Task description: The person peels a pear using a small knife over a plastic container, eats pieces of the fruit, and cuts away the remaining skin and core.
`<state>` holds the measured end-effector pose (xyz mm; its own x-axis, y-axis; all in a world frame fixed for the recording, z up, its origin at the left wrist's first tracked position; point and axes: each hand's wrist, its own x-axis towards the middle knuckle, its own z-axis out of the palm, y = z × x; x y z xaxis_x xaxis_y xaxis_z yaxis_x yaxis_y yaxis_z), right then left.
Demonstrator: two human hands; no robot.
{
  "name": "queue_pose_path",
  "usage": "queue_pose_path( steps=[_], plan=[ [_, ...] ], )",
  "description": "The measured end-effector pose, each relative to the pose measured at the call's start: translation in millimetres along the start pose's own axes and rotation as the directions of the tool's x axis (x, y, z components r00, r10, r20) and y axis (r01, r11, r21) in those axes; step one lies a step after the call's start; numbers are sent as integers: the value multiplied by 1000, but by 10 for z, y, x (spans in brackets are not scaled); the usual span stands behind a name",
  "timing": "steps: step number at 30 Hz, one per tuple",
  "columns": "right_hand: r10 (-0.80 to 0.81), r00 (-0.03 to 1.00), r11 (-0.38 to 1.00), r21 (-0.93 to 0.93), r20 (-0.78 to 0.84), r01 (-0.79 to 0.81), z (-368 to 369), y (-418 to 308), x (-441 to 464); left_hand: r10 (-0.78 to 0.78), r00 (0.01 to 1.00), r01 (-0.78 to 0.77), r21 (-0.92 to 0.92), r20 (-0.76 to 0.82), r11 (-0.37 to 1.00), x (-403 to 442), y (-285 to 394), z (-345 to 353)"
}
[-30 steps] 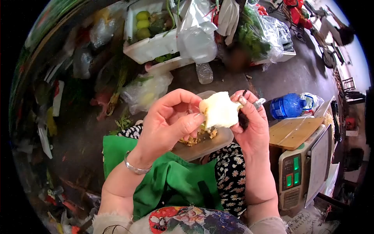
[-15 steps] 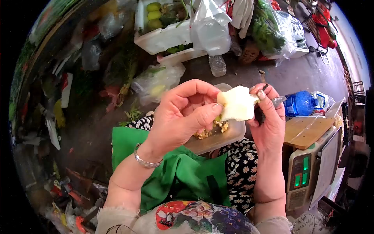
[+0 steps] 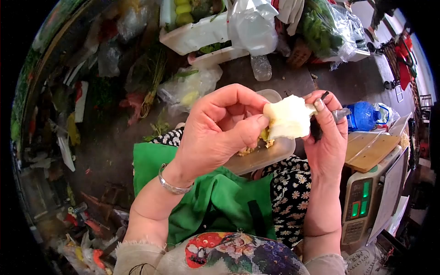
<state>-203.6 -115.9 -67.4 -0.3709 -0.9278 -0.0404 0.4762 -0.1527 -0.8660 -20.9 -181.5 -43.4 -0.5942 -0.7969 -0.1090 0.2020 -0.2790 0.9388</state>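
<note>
A pale cream, soft-looking chunk (image 3: 288, 120) is held between my two hands above my lap; its kind is unclear. My left hand (image 3: 220, 121) pinches its left edge between thumb and bent fingers. At its right end, the fingers of my right hand (image 3: 329, 126) are closed on a narrow part. A dark, thin tip and a grey metallic piece (image 3: 339, 114) stick out from the right fingers; what they belong to is hidden. Below the hands, a clear plastic container (image 3: 275, 157) rests on my lap, with yellow-brown crumbly bits (image 3: 247, 151) inside.
A scale (image 3: 362, 201) with a wooden board (image 3: 372, 149) stands to the right, beside a blue plastic bottle (image 3: 362, 116). White foam boxes (image 3: 197, 39) of produce are ahead. Plastic bags and greens lie on the floor at left. A green apron (image 3: 206, 201) covers my lap.
The surroundings have shifted slightly as the camera turned. Both hands and the pale chunk sit a little farther right in the view, with nearly the same grip.
</note>
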Motion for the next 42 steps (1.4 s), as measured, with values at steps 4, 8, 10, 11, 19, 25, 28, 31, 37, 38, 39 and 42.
queue_pose_path(
  steps=[4,8,10,11,19,25,28,31,37,38,39,42],
  plan=[
    [1,1000,1000,3,11,-2,0,3,18,18,999,-18,-2,30,1000,25,-25,-29],
    [-14,1000,1000,8,-1,14,15,35,17,48,997,-48,-3,56,999,42,-74,-42],
    [-8,1000,1000,-14,14,8,13,5,14,31,999,-32,11,44,999,37,-55,-30],
    [-4,999,999,-37,32,5,11,-7,11,19,999,-20,26,32,999,33,-45,-22],
    [1,1000,997,-72,-6,-2,9,13,11,-52,996,54,-15,77,998,25,28,-30],
    [-18,1000,988,-153,7,19,3,8,14,-34,999,33,48,16,998,42,-106,-76],
    [-39,999,981,-189,15,41,9,54,8,-35,999,35,60,4,998,48,-121,-47],
    [10,1000,991,-137,29,-6,11,45,17,-47,999,47,12,5,999,39,-124,-21],
    [61,998,994,-87,-12,-62,-1,22,30,-100,991,111,-130,89,985,62,-95,-70],
    [64,998,994,-86,-14,-65,4,30,31,-86,990,98,-115,111,988,63,-97,-81],
    [61,998,994,-87,-16,-62,9,34,34,-85,990,98,-116,111,988,57,-102,-64],
    [65,998,994,-86,-21,-67,1,14,15,-33,995,43,-110,94,993,42,-97,-3]
  ],
)
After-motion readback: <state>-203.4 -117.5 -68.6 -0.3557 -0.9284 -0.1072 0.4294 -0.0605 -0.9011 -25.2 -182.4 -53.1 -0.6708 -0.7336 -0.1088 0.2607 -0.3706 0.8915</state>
